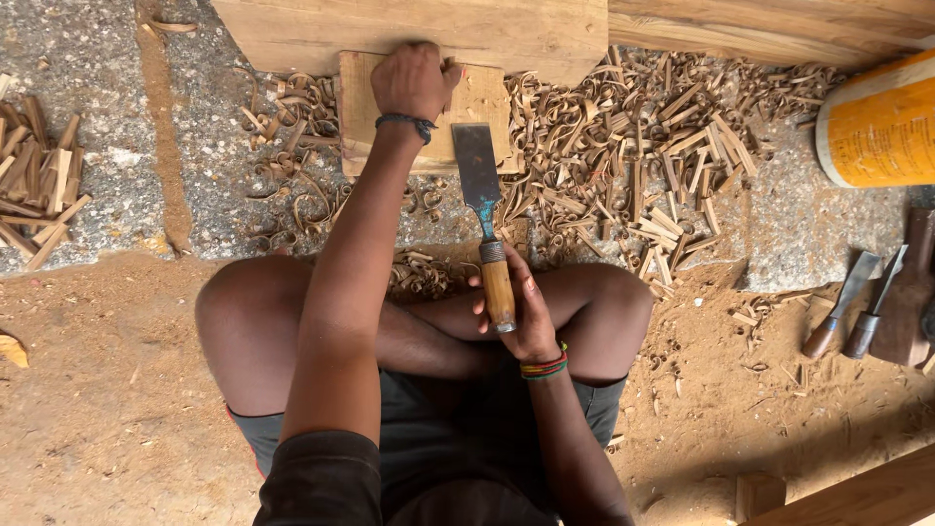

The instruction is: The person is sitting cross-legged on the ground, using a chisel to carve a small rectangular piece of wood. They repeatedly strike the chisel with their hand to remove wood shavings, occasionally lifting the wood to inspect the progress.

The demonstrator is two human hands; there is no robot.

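My left hand (pixel 414 80) presses down on a small flat wooden block (pixel 482 102) that lies against a larger plank (pixel 321 29). My right hand (pixel 521 312) grips the wooden handle of a wide flat chisel (pixel 477 170). The chisel's steel blade points away from me, its edge resting on the block just right of my left hand. I sit cross-legged on the ground, knees to either side of the chisel handle.
Curled wood shavings (pixel 633 146) lie heaped right of the block. Short wood sticks (pixel 39 185) pile at the left. Two more chisels (pixel 857 307) rest at the right beside a dark wooden tool (pixel 906 292). An orange-yellow cylinder (pixel 877 122) lies upper right. Sawdust covers the ground.
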